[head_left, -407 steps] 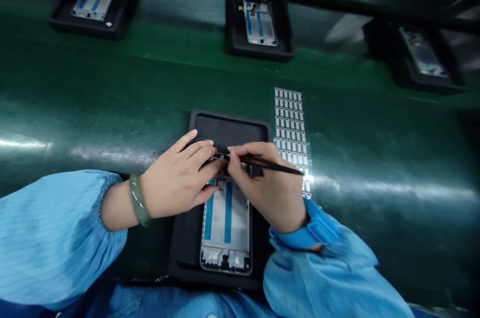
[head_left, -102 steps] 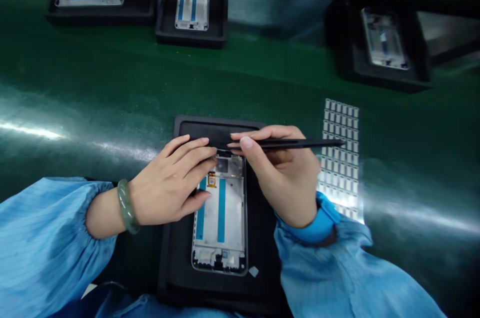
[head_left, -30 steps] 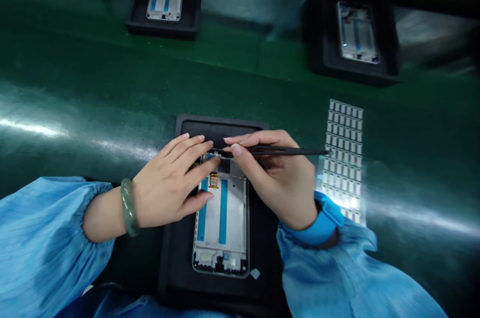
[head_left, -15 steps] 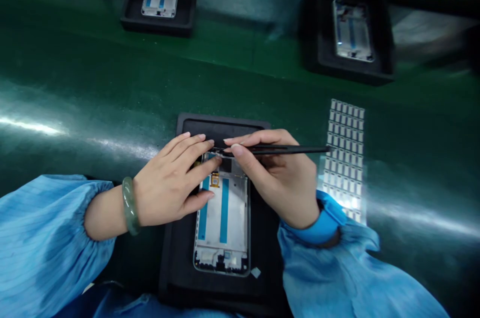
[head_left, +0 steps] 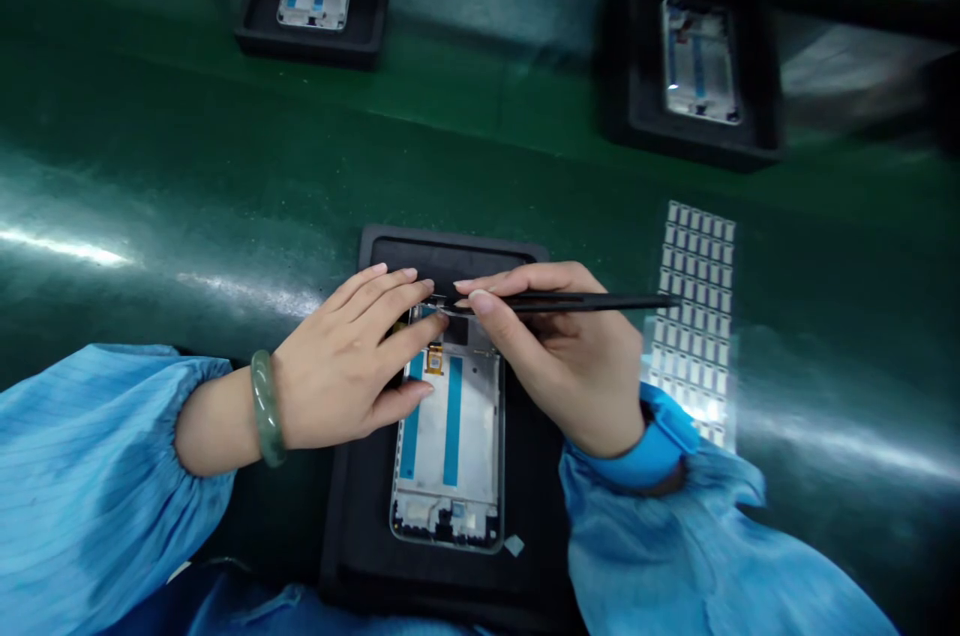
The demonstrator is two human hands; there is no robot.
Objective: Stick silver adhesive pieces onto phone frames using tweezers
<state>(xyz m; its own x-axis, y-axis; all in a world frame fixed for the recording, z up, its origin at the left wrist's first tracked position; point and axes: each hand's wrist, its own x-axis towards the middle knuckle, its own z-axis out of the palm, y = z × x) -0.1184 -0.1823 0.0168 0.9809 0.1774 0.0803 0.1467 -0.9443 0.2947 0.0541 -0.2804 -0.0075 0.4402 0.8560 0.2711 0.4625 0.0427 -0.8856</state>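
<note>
The right hand (head_left: 577,371) pinches thin black tweezers (head_left: 577,301) over the thin, likely fragile white phone frame (head_left: 450,436) in the black tray (head_left: 525,476); the left hand (head_left: 349,366) lies flat, steadying the frame's top edge.

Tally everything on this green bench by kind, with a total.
Black trays: 3
Phone frames: 3
Black tweezers: 1, gripped in the right hand
Sticker sheets: 1
Loose grey scraps: 1
The left hand steadies the near frame.
Total: 9

Sticker sheet (head_left: 696,316) flanks tray (head_left: 390,251); left belt (head_left: 150,176) bare.
</note>
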